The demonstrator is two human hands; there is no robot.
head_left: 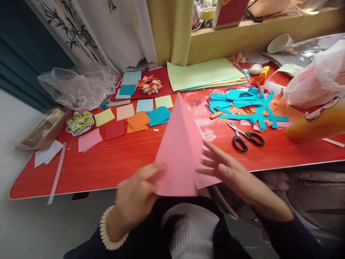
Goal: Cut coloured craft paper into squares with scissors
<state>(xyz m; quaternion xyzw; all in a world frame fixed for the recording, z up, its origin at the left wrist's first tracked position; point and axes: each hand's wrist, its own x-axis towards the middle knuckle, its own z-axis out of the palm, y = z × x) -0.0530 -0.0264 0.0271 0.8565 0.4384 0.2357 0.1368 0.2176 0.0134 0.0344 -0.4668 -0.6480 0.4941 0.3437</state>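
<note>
A large sheet of pink paper rises in front of me at the table's near edge, bent so that a peak points away from me. My left hand pinches its left lower side between thumb and fingers. At its right side my right hand has its fingers stretched out and apart, slightly blurred. Those fingertips reach the sheet's right part; whether they press on it I cannot tell. A pair of scissors with black handles lies to the right, blades partly spread.
Small coloured squares, among them an orange stack and a red one, lie left on the red table. Blue paper scraps heap up at right. Large green sheets lie at the back. A yellow cylinder stands right.
</note>
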